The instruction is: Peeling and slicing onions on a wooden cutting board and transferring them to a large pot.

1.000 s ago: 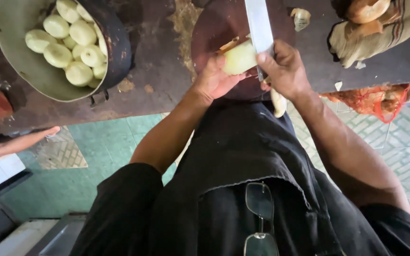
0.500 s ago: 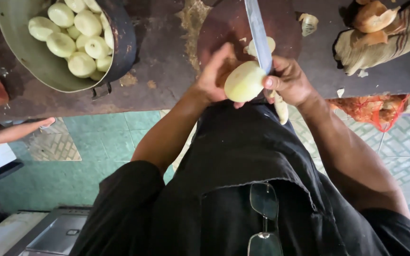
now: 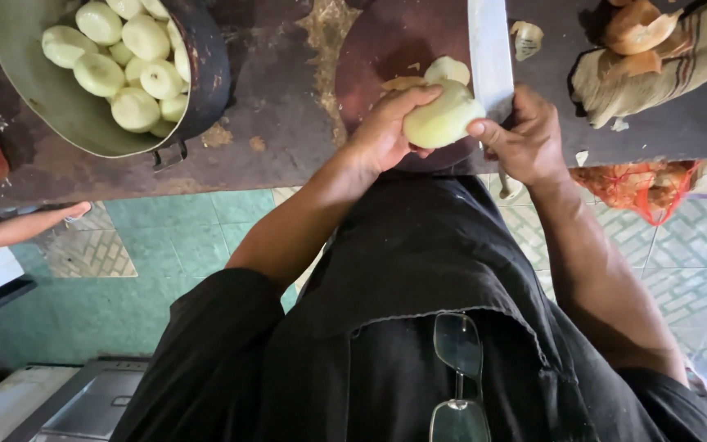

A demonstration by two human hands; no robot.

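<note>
Left hand (image 3: 382, 135) grip closed around peeled onion (image 3: 443, 119), steadying it; right hand (image 3: 525, 135) grip closed on knife (image 3: 490, 57), thumb bracing the onion beside the blade for control.

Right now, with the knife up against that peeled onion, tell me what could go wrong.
1. The left hand holds the peeled onion in the air, not on the round board; a slip could bring the knife onto its fingers.
2. The right hand has its thumb on the onion beside the blade, so it could get nicked.
3. The onion looks smooth and might drop to the floor.
</note>
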